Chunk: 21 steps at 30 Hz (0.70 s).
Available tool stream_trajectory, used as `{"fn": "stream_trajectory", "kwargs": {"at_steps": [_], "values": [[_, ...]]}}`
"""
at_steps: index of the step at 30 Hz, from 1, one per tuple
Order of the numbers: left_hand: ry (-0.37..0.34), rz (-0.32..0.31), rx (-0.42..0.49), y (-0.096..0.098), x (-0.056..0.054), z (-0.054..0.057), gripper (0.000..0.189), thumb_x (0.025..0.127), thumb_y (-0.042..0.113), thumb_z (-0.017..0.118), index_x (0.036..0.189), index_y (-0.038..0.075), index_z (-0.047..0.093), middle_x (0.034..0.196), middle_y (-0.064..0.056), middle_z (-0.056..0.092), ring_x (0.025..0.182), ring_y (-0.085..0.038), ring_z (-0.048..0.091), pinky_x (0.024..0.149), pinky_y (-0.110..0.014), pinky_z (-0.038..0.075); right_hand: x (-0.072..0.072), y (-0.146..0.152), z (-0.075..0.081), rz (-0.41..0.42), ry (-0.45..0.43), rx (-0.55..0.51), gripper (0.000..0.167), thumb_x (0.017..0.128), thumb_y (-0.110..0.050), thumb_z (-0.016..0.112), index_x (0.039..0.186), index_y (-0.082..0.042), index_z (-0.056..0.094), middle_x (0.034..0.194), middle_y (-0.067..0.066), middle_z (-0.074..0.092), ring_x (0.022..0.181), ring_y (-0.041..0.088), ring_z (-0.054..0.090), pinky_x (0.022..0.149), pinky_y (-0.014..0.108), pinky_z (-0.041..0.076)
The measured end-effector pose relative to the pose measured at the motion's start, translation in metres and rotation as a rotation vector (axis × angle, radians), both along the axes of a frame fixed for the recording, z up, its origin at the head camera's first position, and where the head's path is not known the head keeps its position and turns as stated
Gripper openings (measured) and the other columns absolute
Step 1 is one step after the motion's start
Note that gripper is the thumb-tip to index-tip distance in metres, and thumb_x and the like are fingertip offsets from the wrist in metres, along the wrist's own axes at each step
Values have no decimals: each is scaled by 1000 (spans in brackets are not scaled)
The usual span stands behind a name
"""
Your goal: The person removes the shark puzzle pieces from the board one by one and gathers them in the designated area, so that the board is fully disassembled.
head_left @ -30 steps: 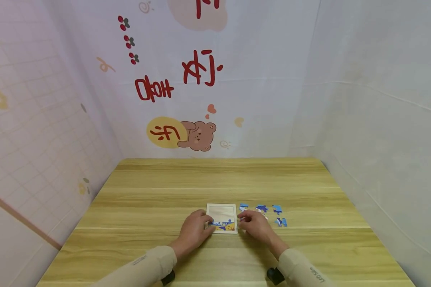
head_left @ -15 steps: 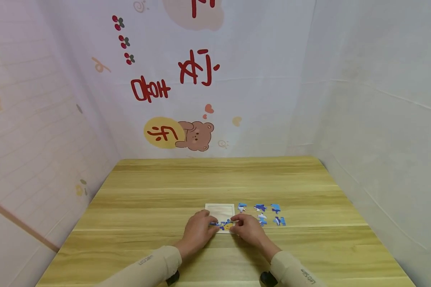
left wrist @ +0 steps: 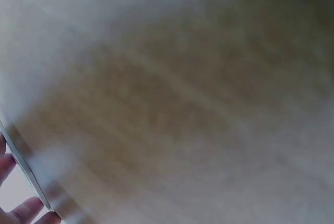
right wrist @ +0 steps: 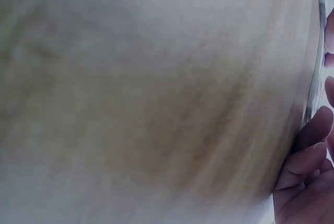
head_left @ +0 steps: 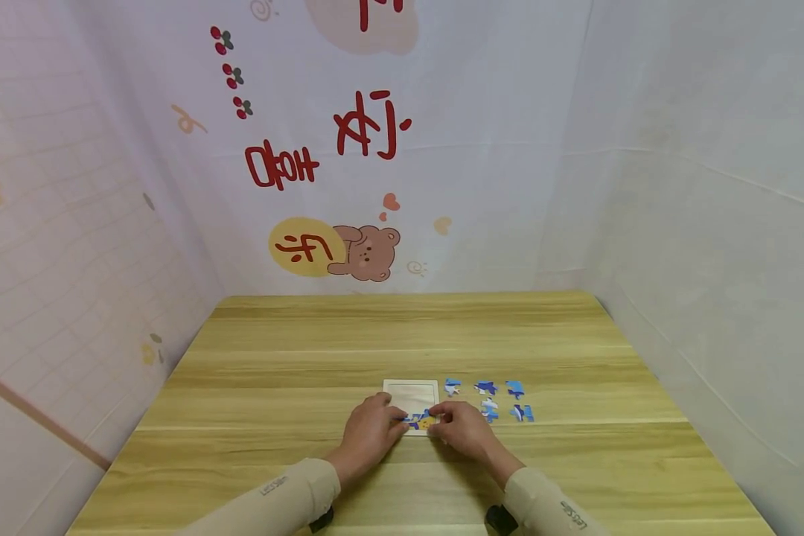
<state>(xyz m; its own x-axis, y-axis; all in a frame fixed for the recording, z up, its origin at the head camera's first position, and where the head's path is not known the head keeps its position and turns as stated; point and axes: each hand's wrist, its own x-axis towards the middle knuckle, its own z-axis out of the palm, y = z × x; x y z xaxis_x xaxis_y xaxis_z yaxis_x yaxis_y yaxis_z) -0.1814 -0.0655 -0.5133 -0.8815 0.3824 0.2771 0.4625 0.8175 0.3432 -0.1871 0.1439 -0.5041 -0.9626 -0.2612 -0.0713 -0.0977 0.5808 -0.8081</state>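
Note:
A square puzzle tray (head_left: 411,383) with a pale frame lies on the table, its lower part filled with joined blue and yellow jigsaw pieces (head_left: 415,421). My left hand (head_left: 370,430) lies over the tray's left side, thumb and index fingertips on the pieces. From the right, my right hand (head_left: 465,428) reaches over the frame, its thumb and index fingertips set apart at the yellow piece in the lower right corner. The left wrist view catches fingertips (left wrist: 28,209) at the tray's edge; bent fingers (right wrist: 308,161) show beside it in the right wrist view.
Right of the tray lie several loose jigsaw pieces, among them a dark blue one (head_left: 485,388), a light blue one (head_left: 514,388) and a blue and white one (head_left: 522,413). The wooden table (head_left: 295,350) ends at a printed white curtain (head_left: 496,193) behind.
Both hands have moved inward over the tray; the right hand came left from beside the frame, uncovering a loose piece. Over the last half second the hands have barely moved.

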Motion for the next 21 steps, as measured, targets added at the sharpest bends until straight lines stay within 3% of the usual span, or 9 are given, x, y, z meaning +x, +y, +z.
{"fn": "stream_trajectory", "kwargs": {"at_steps": [4, 10, 16, 21], "values": [[-9, -3, -7, 0, 1, 1, 19, 88, 26, 75, 101, 13, 79, 115, -16, 64, 103, -31, 62, 87, -47, 50, 0, 0, 1, -8, -27, -29, 26, 84, -10, 77, 107, -3, 71, 73, -1, 57, 61, 12, 51, 54, 28, 42], [10, -2, -7, -1, 1, 0, 19, 88, 26, 75, 101, 14, 79, 114, -15, 63, 102, -30, 62, 86, -45, 50, 2, -4, 3, -2, 12, -39, 20, 82, -8, 77, 100, -3, 73, 79, -1, 60, 68, 12, 52, 59, 27, 44], [37, -15, 0, -1, 0, -2, 19, 88, 26, 75, 101, 14, 79, 113, -15, 64, 100, -30, 62, 85, -44, 50, 3, -9, 2, -47, 13, -17, 33, 82, -10, 77, 113, -1, 70, 77, 0, 57, 64, 13, 51, 55, 28, 43], [35, -12, -3, -1, 0, -3, 19, 87, 26, 75, 101, 14, 79, 113, -15, 64, 100, -30, 62, 85, -43, 50, 1, -9, 2, -23, 13, 31, 34, 83, -11, 76, 115, -1, 70, 76, -1, 57, 64, 13, 50, 55, 29, 42]]}}
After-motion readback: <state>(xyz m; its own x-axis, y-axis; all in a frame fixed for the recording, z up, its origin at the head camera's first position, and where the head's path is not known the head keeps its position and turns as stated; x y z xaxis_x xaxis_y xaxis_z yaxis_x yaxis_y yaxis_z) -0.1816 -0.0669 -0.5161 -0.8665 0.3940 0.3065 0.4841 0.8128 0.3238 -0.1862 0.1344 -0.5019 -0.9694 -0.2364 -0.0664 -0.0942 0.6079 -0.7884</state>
